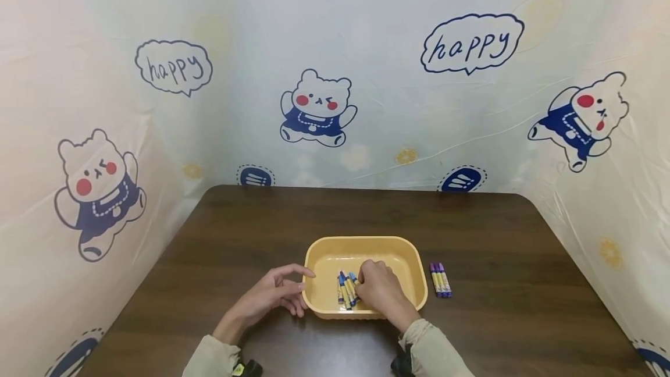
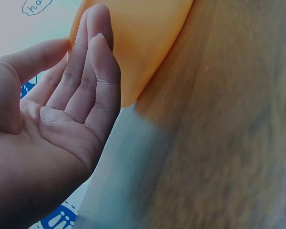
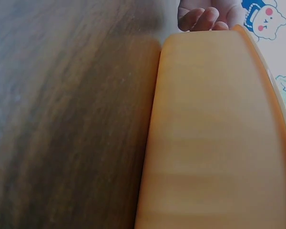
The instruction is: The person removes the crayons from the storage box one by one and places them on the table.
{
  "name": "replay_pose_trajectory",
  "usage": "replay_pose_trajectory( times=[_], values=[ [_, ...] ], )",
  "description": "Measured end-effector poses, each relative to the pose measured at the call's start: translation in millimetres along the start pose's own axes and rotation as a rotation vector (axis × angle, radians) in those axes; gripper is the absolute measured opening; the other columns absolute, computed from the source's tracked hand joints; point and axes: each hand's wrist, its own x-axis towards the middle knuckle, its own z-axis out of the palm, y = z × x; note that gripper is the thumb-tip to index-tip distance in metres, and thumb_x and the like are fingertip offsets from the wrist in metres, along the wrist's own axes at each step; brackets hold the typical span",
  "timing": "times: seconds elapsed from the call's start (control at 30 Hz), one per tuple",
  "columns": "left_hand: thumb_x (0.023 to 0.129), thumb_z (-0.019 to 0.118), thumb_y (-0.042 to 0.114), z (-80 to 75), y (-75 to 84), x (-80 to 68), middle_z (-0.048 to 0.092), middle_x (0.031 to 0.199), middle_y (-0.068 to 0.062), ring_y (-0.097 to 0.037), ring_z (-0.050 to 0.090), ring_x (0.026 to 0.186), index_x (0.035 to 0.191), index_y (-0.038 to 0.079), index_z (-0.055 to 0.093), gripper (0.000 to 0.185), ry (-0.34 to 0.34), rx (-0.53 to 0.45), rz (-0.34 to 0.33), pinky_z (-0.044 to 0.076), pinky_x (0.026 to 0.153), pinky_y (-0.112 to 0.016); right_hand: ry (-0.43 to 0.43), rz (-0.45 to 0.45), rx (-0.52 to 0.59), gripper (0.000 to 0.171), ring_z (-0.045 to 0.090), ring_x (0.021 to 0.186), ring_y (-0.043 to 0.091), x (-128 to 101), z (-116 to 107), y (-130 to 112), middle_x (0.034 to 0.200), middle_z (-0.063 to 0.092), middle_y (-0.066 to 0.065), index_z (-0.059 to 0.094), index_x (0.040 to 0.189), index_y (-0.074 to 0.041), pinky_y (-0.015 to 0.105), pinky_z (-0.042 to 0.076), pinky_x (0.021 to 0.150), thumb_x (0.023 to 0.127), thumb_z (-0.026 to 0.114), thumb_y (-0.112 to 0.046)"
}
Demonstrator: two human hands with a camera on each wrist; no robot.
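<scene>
While my left hand (image 1: 272, 298) rests on the worktop (image 1: 209, 237) beside the tub (image 1: 366, 244), its fingers (image 2: 93, 71) lie straight and close together, tips touching the tub's left wall and holding nothing. The left wrist view shows the open palm and the smooth orange side it leans against.

The tub sits near the front middle of the worktop. I judge it light, thin plastic, stiff enough to keep its shape but apt to slide on the slick wood if nudged, so a flat hand on its wall is a fair way to steady it.

Inside, toward the near wall, lie the markers (image 1: 346, 290), a small loose cluster of blue and yellow barrels, more or less parallel. My right hand (image 1: 381, 291) is down in the tub on top of them, fingers curled over their right side. I cannot tell whether I have one pinched or am only touching them, since my knuckles hide the tips. Markers like these should be light, rigid and round, so they roll and slip; I would pinch one mid-barrel, thumb against forefinger.

Right of the tub, just beside it on the worktop, lie more markers (image 1: 440, 280), purple-capped, side by side.
</scene>
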Motion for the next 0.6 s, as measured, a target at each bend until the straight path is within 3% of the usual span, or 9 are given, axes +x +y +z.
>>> replay_pose_trajectory(
  times=[0.27,0.4,0.6],
  values=[
    [0.103,0.051,0.005,1.6,1.3,-1.5,0.071,0.077,-0.010,-0.017,0.066,0.063,0.137,-0.009,0.044,0.038,0.009,-0.001,0.014,0.058,0.060,-0.031,0.000,-0.016,0.028,0.023,0.046,0.051,0.011,0.0,0.6,-0.6,0.061,0.053,-0.002,0.061,0.064,-0.013,0.024,0.034,0.046,0.082,0.074,-0.008],
    [0.103,0.051,0.006,1.4,1.3,-1.8,0.063,0.067,-0.003,-0.011,0.055,0.053,0.136,-0.008,0.045,0.037,0.010,0.037,0.035,0.049,0.052,-0.023,0.012,-0.018,0.053,0.023,0.046,0.051,0.010,-0.2,-3.1,-0.8,0.061,0.052,-0.003,0.060,0.063,-0.013,0.024,0.034,0.046,0.081,0.074,-0.008],
    [0.102,0.052,0.006,1.5,0.1,-1.9,0.059,0.062,-0.001,-0.009,0.048,0.048,0.135,-0.008,0.047,0.036,0.015,0.063,0.050,0.039,0.046,-0.021,0.028,-0.008,0.078,0.022,0.047,0.053,0.010,-0.5,-10.2,1.4,0.063,0.053,-0.001,0.060,0.064,-0.012,0.024,0.036,0.047,0.082,0.073,-0.008]
  ],
)
